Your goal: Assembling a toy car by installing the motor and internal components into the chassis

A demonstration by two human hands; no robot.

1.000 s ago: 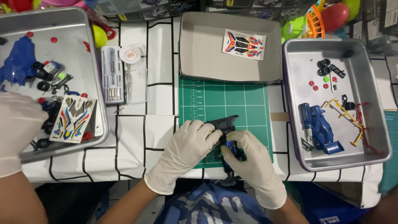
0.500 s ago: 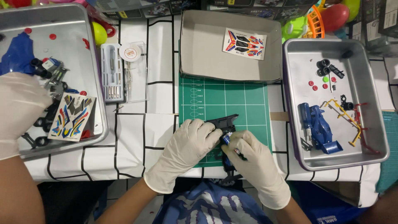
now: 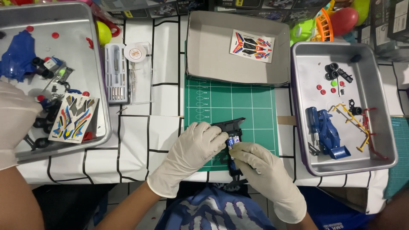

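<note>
Both my hands wear white gloves and meet over the near edge of the green cutting mat. My left hand grips a black toy-car chassis from the left. My right hand holds the chassis from the near right, its fingertips on a small blue-and-silver part set in the chassis. Much of the chassis is hidden under my fingers.
A metal tray at right holds a blue car body, black wheels, yellow and red sprues. A grey box lid with a sticker sheet lies behind the mat. Another person's gloved hand rests in the left tray. A tool case lies between.
The other person's gloved hand has moved up and further into the left tray. My own hands stay nearly still on the chassis, the right fingers shifting slightly.
</note>
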